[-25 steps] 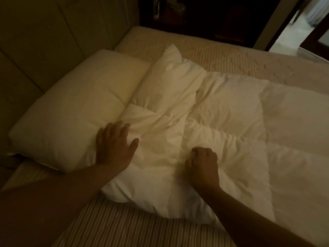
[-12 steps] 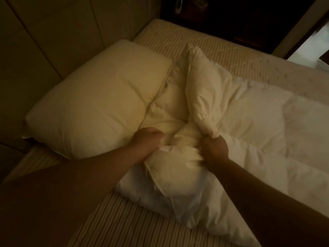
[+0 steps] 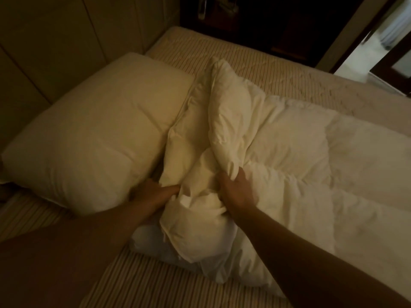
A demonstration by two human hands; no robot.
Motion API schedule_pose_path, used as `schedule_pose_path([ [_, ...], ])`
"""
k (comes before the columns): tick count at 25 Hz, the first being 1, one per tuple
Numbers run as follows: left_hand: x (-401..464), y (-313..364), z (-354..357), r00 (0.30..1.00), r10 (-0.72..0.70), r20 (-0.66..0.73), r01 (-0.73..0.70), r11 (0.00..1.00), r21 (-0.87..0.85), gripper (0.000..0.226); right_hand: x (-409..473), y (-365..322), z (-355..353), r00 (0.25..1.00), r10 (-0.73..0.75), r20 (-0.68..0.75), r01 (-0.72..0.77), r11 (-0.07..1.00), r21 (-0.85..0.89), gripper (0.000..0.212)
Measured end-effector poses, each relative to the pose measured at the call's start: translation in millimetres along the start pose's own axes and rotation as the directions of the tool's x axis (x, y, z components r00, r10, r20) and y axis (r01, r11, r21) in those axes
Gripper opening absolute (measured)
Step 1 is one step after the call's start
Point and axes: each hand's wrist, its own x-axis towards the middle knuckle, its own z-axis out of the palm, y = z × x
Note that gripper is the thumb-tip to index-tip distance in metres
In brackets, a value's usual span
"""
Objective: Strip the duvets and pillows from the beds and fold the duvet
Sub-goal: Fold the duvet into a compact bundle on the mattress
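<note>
Item: white duvet (image 3: pixel 289 156), quilted in panels. It lay across the striped mattress (image 3: pixel 155 285), spread flat toward the right and bunched into a raised ridge at its near-left end, where that end touched the pillow.

Item: pillow (image 3: pixel 95 138), cream, plump. It rested at the head of the bed on the left, against the padded panelled headboard (image 3: pixel 55 41). Its right edge was pressed by the duvet's gathered folds, and its near-right corner partly hid the left hand.

Item: left hand (image 3: pixel 155 192). It was wedged between pillow and duvet, with the fingers pushed into the fabric. The fingertips were buried in folds, so whether they curled round the cloth could not be told.

Item: right hand (image 3: pixel 238 190). It gripped the bunched ridge of the duvet from the right side, fingers curled into a fold, thumb toward the near edge. Both forearms reached in from the bottom of the view.

Surroundings: dark furniture (image 3: pixel 266 25) stood beyond the far edge of the mattress, its detail lost in shadow. A lit doorway (image 3: pixel 387 41) showed at the upper right, well apart from the hands. The light was dim and the picture soft.
</note>
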Motion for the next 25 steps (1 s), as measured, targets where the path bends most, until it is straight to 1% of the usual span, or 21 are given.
schedule_pose_path([
  [1, 0.2, -5.7, -0.8, 1.000, -0.022, 0.000, 0.022, 0.998, -0.066, 0.114, -3.0, -0.2, 2.8, 0.998, -0.041, -0.037, 0.041, 0.999, -0.013, 0.048],
  [3, -0.3, -15.8, -4.8, 0.988, -0.089, 0.125, 0.116, 0.967, -0.227, 0.108, -1.9, 4.7, 9.8, 0.995, -0.073, -0.063, 0.072, 0.997, -0.030, 0.056],
  [5, -18.2, -7.8, -16.1, 0.962, -0.106, 0.251, 0.174, 0.948, -0.266, 0.083, -7.0, -7.8, 15.0, 0.996, -0.064, -0.057, 0.066, 0.997, 0.034, 0.059],
  [7, -30.9, 8.3, -31.4, 0.976, -0.064, 0.209, 0.129, 0.940, -0.317, 0.047, -19.9, -43.5, 23.1, 0.991, -0.102, -0.088, 0.117, 0.975, 0.188, 0.059],
  [8, -38.4, 18.5, -37.1, 0.991, -0.030, 0.133, 0.077, 0.928, -0.365, 0.033, -26.7, -65.1, 30.9, 0.981, -0.174, -0.087, 0.190, 0.956, 0.222, 0.058],
  [9, -46.4, 24.7, -41.8, 0.998, 0.036, 0.053, -0.012, 0.914, -0.406, 0.030, -33.0, -85.1, 39.6, 0.963, -0.268, -0.038, 0.270, 0.946, 0.180, 0.055],
  [10, -54.5, 22.8, -48.3, 0.992, 0.115, -0.048, -0.125, 0.918, -0.375, 0.038, -40.1, -99.2, 52.5, 0.940, -0.334, 0.070, 0.333, 0.943, 0.019, 0.053],
  [11, -60.4, 25.4, -50.7, 0.971, 0.143, -0.191, -0.200, 0.926, -0.320, 0.044, -47.7, -104.0, 65.6, 0.921, -0.311, 0.234, 0.356, 0.917, -0.183, 0.055],
  [12, -58.2, 27.2, -55.3, 0.971, 0.115, -0.210, -0.187, 0.911, -0.366, 0.045, -52.8, -98.9, 77.3, 0.906, -0.218, 0.362, 0.347, 0.873, -0.343, 0.060],
  [13, -56.9, 32.4, -59.6, 0.996, 0.026, -0.082, -0.063, 0.873, -0.483, 0.049, -57.1, -90.1, 84.4, 0.898, -0.145, 0.416, 0.338, 0.834, -0.437, 0.065],
  [14, -56.0, 33.7, -66.8, 0.995, -0.041, 0.096, 0.087, 0.836, -0.543, 0.057, -58.2, -77.3, 87.1, 0.904, -0.137, 0.405, 0.333, 0.819, -0.466, 0.067],
  [15, -56.8, 33.4, -73.2, 0.971, -0.062, 0.232, 0.182, 0.819, -0.543, 0.067, -60.9, -66.8, 85.4, 0.907, -0.175, 0.382, 0.344, 0.831, -0.437, 0.069],
  [16, -48.9, 28.3, -78.5, 0.950, -0.051, 0.309, 0.203, 0.852, -0.482, 0.072, -60.6, -58.1, 82.8, 0.898, -0.191, 0.397, 0.340, 0.874, -0.348, 0.068],
  [17, -45.6, 25.5, -74.5, 0.936, -0.048, 0.349, 0.206, 0.878, -0.432, 0.073, -61.1, -52.4, 79.7, 0.876, -0.157, 0.456, 0.278, 0.937, -0.211, 0.062],
  [18, -42.9, 22.2, -69.6, 0.925, -0.064, 0.375, 0.206, 0.913, -0.353, 0.078, -63.6, -50.0, 75.2, 0.847, -0.068, 0.528, 0.133, 0.988, -0.085, 0.051],
  [19, -43.5, 22.7, -63.9, 0.911, -0.084, 0.404, 0.208, 0.939, -0.275, 0.083, -63.5, -46.7, 68.6, 0.825, 0.005, 0.566, -0.004, 1.000, -0.003, 0.037],
  [20, -47.2, 24.3, -57.5, 0.916, -0.088, 0.390, 0.188, 0.956, -0.226, 0.083, -63.9, -46.1, 59.3, 0.838, 0.039, 0.544, -0.078, 0.996, 0.049, 0.030],
  [21, -49.9, 27.6, -52.6, 0.937, -0.091, 0.338, 0.166, 0.965, -0.201, 0.075, -63.0, -47.3, 47.6, 0.876, 0.048, 0.480, -0.106, 0.990, 0.095, 0.028],
  [23, -59.0, 38.0, -41.5, 0.971, -0.077, 0.228, 0.115, 0.980, -0.161, 0.061, -59.9, -52.5, 18.6, 0.958, 0.060, 0.280, -0.111, 0.979, 0.170, 0.026],
  [24, -64.6, 43.4, -33.7, 0.978, -0.040, 0.203, 0.073, 0.985, -0.158, 0.059, -59.2, -58.0, 1.3, 0.977, 0.074, 0.201, -0.113, 0.974, 0.194, 0.025],
  [25, -74.2, 53.0, -22.3, 0.978, 0.002, 0.207, 0.032, 0.987, -0.160, 0.059, -59.5, -63.3, -18.0, 0.983, 0.083, 0.165, -0.118, 0.970, 0.214, 0.025],
])
